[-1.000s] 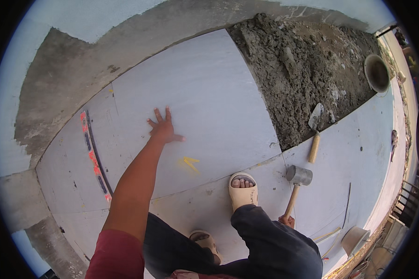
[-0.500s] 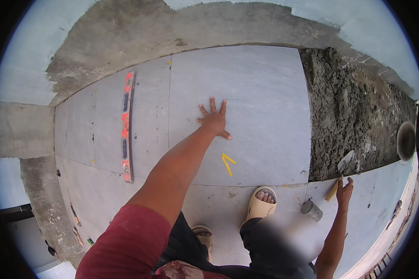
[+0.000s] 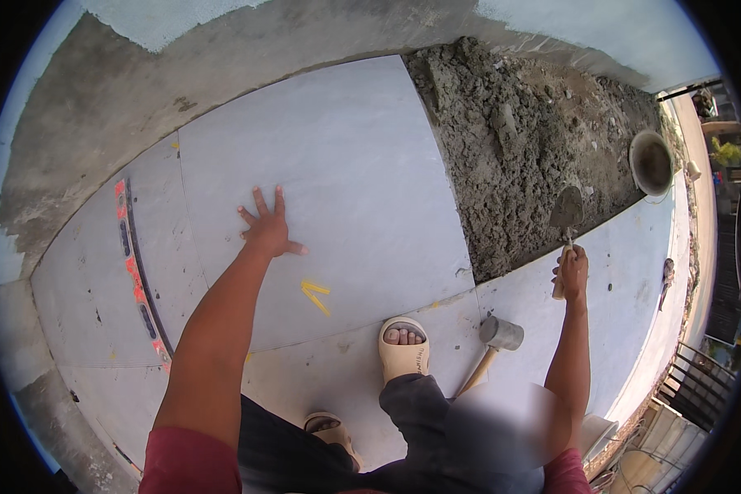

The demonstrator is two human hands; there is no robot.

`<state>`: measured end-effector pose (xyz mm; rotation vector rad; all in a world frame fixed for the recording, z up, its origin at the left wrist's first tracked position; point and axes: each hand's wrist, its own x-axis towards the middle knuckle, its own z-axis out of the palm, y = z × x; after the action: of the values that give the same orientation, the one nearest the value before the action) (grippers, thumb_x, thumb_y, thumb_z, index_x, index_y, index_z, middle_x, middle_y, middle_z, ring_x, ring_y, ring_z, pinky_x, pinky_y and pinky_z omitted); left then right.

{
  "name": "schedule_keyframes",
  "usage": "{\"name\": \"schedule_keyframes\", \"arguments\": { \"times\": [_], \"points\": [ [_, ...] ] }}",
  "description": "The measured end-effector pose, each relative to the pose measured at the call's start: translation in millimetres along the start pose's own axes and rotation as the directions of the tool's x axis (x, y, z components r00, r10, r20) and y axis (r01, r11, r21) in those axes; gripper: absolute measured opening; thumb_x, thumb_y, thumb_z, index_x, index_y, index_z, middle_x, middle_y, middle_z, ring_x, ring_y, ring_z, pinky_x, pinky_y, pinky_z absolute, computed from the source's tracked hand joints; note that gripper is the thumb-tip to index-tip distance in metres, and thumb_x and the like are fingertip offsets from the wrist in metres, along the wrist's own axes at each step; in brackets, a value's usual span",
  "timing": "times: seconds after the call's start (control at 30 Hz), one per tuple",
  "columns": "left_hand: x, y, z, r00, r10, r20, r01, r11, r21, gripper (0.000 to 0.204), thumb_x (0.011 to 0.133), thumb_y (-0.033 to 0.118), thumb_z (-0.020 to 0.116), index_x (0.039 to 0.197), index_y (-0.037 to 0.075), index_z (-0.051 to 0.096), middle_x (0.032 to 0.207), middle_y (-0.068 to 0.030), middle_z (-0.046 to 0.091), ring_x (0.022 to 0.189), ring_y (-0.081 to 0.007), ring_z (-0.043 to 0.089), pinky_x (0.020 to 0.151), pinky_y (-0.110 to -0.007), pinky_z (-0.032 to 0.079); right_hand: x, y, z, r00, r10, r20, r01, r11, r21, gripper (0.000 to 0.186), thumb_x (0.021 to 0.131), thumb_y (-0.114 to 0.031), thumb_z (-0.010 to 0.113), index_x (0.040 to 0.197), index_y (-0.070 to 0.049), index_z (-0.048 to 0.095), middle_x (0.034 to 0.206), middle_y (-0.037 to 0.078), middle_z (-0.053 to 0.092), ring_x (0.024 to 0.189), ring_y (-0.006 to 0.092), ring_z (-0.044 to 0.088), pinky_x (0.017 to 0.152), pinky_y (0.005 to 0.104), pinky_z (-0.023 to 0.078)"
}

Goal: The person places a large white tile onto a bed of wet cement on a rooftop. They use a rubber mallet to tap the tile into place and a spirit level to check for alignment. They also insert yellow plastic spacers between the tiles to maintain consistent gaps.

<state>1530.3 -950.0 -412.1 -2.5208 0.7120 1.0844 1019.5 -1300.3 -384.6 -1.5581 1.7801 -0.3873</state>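
Observation:
My left hand [image 3: 265,226] lies palm down, fingers spread, on a large grey tile [image 3: 346,156]. My right hand [image 3: 574,267] grips the wooden handle of a trowel [image 3: 566,206], its blade over the rough grey mortar bed [image 3: 502,132] beside the tile. Below that hand, a cylindrical-headed mallet [image 3: 502,333] lies on the neighbouring tile by my cream sandal [image 3: 403,354]. Two yellow strips [image 3: 315,294] rest on the tile below my left hand. A red level [image 3: 140,272] lies to the left.
A grey, partly painted wall [image 3: 115,90] borders the tiles. A round bucket [image 3: 650,163] sits on the mortar's right edge, another [image 3: 597,432] lies lower right. A metal railing [image 3: 690,387] and outdoor clutter show beyond the right edge. A blurred patch covers my right knee.
My right hand has let go of the mallet, moved up to the trowel and taken hold of it. My left hand stays spread on the tile, and the view has shifted.

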Motion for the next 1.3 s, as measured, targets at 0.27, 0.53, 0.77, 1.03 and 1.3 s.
{"name": "schedule_keyframes", "arguments": {
  "times": [0.27, 0.53, 0.77, 1.03, 1.3],
  "points": [
    [-8.6, 8.4, -10.7, 1.0, 0.004, 0.029, -0.003, 0.998, -0.066, 0.147, 0.061, 0.039, 0.094, 0.158, 0.023, -0.014, 0.162, -0.022, -0.023, 0.144, -0.0603, -0.007, 0.107, -0.071, 0.034, 42.2, -173.2, 40.5, 0.887, -0.242, 0.394, 0.357, 0.9, -0.25, 0.06, 0.096, -0.037, 0.06, 0.138, 0.004, 0.048, 0.089, 0.013, 0.066, 0.052, 0.0164, 0.057, 0.045, 0.0333, 0.047],
    [-1.3, 3.8, -6.9, 0.999, 0.001, 0.048, -0.001, 1.0, -0.013, 0.151, 0.059, 0.049, 0.093, 0.157, 0.019, -0.019, 0.16, -0.0258, -0.024, 0.141, -0.0647, -0.006, 0.102, -0.07, 0.04, 92.1, -313.9, 178.6, 0.744, -0.27, 0.611, 0.607, 0.654, -0.452, 0.063, 0.099, -0.036, 0.055, 0.147, 0.002, 0.042, 0.105, 0.026, 0.069, 0.065, 0.0298, 0.068, 0.057, 0.0445, 0.056],
    [3.4, 8.1, -7.5, 0.997, 0.005, 0.076, -0.004, 1.0, -0.014, 0.151, 0.059, 0.05, 0.093, 0.157, 0.018, -0.018, 0.16, -0.0269, -0.024, 0.141, -0.0652, -0.007, 0.101, -0.072, 0.038, 147.6, -347.1, 245.7, 0.702, -0.249, 0.668, 0.67, 0.55, -0.499, 0.059, 0.1, -0.035, 0.057, 0.144, 0.003, 0.044, 0.093, 0.023, 0.07, 0.061, 0.028, 0.066, 0.057, 0.0444, 0.054],
    [2.0, 1.2, -5.7, 0.997, -0.014, 0.071, 0.015, 1.0, -0.009, 0.152, 0.058, 0.049, 0.094, 0.157, 0.019, -0.017, 0.159, -0.0261, -0.025, 0.141, -0.0652, -0.008, 0.102, -0.072, 0.038, 82.8, -369.8, 225.3, 0.642, -0.128, 0.756, 0.762, 0.215, -0.611, 0.036, 0.096, -0.021, 0.055, 0.127, -0.002, 0.058, 0.097, 0.018, 0.071, 0.075, 0.0277, 0.072, 0.061, 0.0414, 0.059],
    [1.9, 4.9, -5.5, 0.998, -0.026, 0.052, 0.028, 0.999, -0.028, 0.15, 0.058, 0.048, 0.094, 0.158, 0.026, -0.016, 0.161, -0.0224, -0.024, 0.143, -0.0622, -0.009, 0.104, -0.073, 0.034, 36.2, -308.4, 176.0, 0.65, 0.097, 0.754, 0.754, 0.043, -0.656, 0.034, 0.086, 0.001, 0.054, 0.118, 0.001, 0.063, 0.109, 0.018, 0.071, 0.086, 0.0298, 0.073, 0.067, 0.0412, 0.06]
  ]
}}
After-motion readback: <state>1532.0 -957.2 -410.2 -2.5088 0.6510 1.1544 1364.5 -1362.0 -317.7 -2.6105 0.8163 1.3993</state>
